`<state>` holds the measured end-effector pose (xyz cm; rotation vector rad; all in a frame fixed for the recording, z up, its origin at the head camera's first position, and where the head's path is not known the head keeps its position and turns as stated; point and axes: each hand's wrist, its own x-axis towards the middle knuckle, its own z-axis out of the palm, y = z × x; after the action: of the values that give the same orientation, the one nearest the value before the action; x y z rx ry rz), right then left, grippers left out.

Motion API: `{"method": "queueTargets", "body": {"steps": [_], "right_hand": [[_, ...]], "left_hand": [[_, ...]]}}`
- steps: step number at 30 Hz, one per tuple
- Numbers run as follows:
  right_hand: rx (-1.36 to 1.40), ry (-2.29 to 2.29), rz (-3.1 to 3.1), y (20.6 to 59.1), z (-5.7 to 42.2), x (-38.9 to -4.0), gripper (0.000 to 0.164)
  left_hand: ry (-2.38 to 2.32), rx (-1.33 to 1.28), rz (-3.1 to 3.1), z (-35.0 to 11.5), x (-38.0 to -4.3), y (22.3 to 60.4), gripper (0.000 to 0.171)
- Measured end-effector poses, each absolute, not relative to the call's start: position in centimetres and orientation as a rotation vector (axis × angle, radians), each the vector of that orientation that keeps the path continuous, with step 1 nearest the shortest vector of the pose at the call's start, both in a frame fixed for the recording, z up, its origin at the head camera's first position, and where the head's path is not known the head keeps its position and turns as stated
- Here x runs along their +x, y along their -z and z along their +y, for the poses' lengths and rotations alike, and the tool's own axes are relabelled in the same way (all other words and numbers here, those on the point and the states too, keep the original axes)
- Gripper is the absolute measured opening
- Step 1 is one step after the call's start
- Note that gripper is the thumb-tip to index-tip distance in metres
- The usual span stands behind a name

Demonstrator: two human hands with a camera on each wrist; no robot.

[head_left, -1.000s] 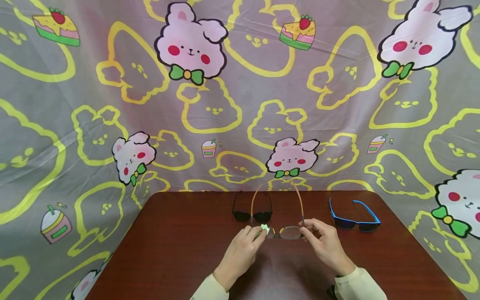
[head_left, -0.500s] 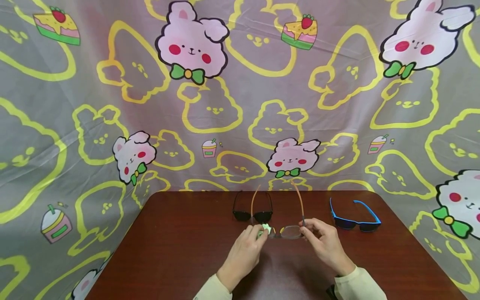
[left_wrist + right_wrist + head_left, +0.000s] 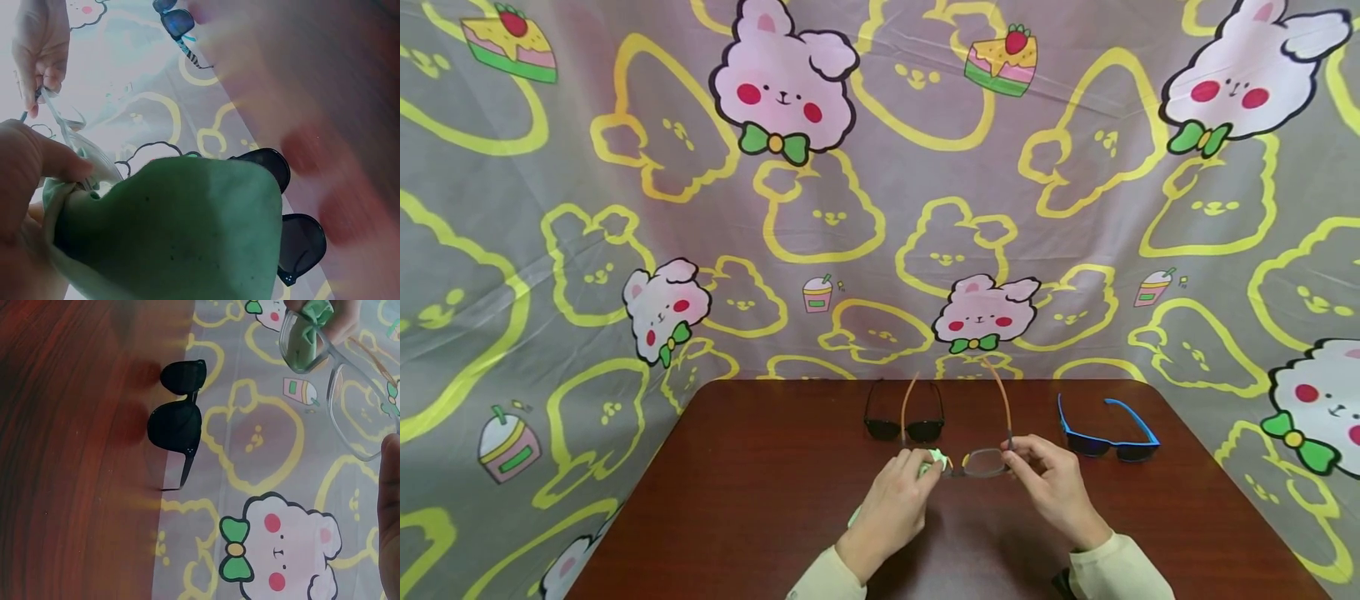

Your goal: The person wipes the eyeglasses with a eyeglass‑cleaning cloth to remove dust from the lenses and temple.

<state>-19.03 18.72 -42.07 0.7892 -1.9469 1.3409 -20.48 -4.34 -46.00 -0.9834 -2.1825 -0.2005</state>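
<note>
Both hands hold a pair of eyeglasses (image 3: pixel 985 474) with clear rims and orange-brown temples, raised above the table with the temples pointing away. My left hand (image 3: pixel 887 517) pinches a light green cloth (image 3: pixel 181 231) around the left lens, near the nose bridge. In the right wrist view the cloth (image 3: pixel 305 340) covers much of that lens, while the other lens is bare. My right hand (image 3: pixel 1054 492) pinches the frame at the right hinge. In the left wrist view, the hanging cloth hides part of what lies behind it.
Black sunglasses (image 3: pixel 922 431) stand on the dark reddish table (image 3: pixel 737 483) behind the eyeglasses. Blue-framed sunglasses (image 3: pixel 1112 447) lie farther right. A cartoon-patterned curtain (image 3: pixel 865 250) surrounds the table's back and sides.
My left hand and the cloth have shifted slightly right along the lens toward the nose bridge. A bit of cloth now shows beside the left wrist. The right hand has barely moved.
</note>
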Motion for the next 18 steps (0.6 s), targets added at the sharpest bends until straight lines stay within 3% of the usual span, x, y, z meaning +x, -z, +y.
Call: {"method": "queueTargets", "body": {"steps": [18], "right_hand": [[0.731,-1.344,-1.971,42.03,18.84,-18.91,0.022]], "left_hand": [[0.202,-1.078,-2.132,-4.46,-20.20,45.25,0.040]]}}
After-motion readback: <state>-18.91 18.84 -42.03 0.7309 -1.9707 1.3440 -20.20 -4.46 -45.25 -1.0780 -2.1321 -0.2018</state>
